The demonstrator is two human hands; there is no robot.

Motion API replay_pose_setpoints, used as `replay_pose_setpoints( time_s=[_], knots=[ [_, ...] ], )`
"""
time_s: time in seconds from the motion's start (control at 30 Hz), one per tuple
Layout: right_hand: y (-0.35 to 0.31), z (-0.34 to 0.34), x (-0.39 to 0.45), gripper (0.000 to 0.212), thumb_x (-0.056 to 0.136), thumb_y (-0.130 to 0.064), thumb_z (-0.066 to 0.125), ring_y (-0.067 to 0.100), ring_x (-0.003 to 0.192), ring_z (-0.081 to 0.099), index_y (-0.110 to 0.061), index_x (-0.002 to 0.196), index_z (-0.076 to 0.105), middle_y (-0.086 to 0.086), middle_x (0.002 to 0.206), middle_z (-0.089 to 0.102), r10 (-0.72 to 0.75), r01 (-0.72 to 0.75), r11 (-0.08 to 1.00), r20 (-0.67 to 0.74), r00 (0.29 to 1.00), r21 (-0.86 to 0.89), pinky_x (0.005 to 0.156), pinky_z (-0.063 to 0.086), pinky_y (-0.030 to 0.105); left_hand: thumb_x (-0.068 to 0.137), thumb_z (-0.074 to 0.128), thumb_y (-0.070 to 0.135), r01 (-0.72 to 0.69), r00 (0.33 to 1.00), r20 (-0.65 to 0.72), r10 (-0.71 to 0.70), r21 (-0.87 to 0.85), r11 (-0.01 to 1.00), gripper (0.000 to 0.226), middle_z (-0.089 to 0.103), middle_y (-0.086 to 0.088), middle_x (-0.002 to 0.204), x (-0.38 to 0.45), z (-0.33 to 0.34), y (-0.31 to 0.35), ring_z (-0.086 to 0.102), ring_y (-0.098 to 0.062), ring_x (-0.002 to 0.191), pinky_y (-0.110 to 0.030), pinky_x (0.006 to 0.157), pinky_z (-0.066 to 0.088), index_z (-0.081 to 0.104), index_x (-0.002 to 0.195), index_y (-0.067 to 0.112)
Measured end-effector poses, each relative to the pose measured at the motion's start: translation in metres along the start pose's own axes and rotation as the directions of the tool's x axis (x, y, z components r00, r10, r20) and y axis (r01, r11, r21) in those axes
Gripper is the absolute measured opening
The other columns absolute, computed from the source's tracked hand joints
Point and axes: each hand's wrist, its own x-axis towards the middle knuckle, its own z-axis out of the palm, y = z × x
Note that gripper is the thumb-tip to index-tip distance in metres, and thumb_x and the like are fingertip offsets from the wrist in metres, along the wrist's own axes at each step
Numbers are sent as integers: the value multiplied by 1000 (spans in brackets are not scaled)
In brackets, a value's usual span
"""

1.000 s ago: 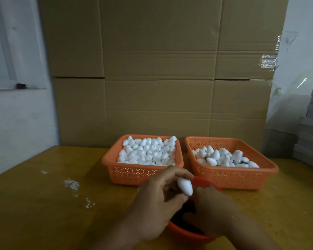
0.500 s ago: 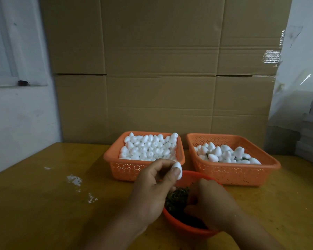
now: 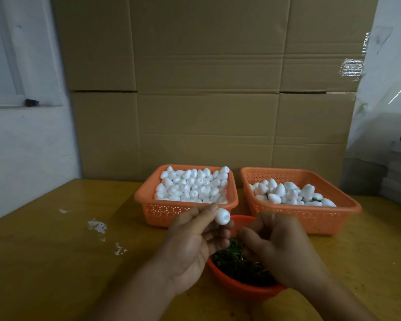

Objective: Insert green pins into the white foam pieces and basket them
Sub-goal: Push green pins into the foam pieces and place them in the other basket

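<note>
Left hand [image 3: 190,246] pinching foam piece [image 3: 222,216], above bowl [image 3: 241,289]

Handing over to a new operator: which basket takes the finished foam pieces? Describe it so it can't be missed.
Against the cardboard wall, two orange baskets sit side by side on the wooden table. Probably the right basket: beyond the right hand, it is partly filled, with green showing among its pieces, while the left basket is heaped with plain white ones.

Yellow wooden table [image 3: 56,262] bears two orange baskets [image 3: 185,210] [image 3: 301,218], red bowl [image 3: 243,289], white flecks [image 3: 97,225]
</note>
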Motion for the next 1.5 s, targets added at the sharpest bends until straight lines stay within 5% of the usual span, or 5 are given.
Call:
replay_pose_setpoints(
  time_s=[0.33,0.5,0.87,1.2,1.5],
  knots=[
    [-11,-7,-4,35,66,-41,78,11,40,50,-17,90,69,8,50,60,-41,25,916,30,999,401,42,39,19,87,66,32,70,997,-11,-70,-11,997,33,69,-18,88,0,-1,0,64,-17,66,-26,56,52,70,104,5],
    [-18,-4,-7,25,61,-22,85,7,37,46,-10,63,64,3,48,59,-110,59,821,56,992,568,38,37,17,81,68,41,69,998,-18,-68,47,996,45,68,-11,82,-2,0,0,60,-15,64,-26,56,49,70,107,4],
    [-14,2,-8,19,88,5,66,20,51,65,-12,86,74,16,69,72,-135,131,818,-36,990,559,52,53,26,79,72,43,84,996,-31,-83,56,995,29,63,-7,67,-2,1,1,55,-12,52,-22,46,44,72,82,14],
    [-13,4,-9,13,89,-1,69,18,51,65,-13,85,72,13,68,72,-110,94,874,5,994,478,51,52,24,75,73,46,33,999,-14,-31,136,990,30,61,-7,66,-4,1,-2,53,-13,52,-22,45,42,73,78,16],
    [-11,6,-11,20,89,-18,72,23,56,65,-36,97,68,-3,70,74,-208,212,949,-40,977,236,56,55,46,69,77,48,-85,995,-35,94,210,974,28,63,-8,65,-3,1,-6,52,-14,50,-24,45,41,71,71,20]
  ],
)
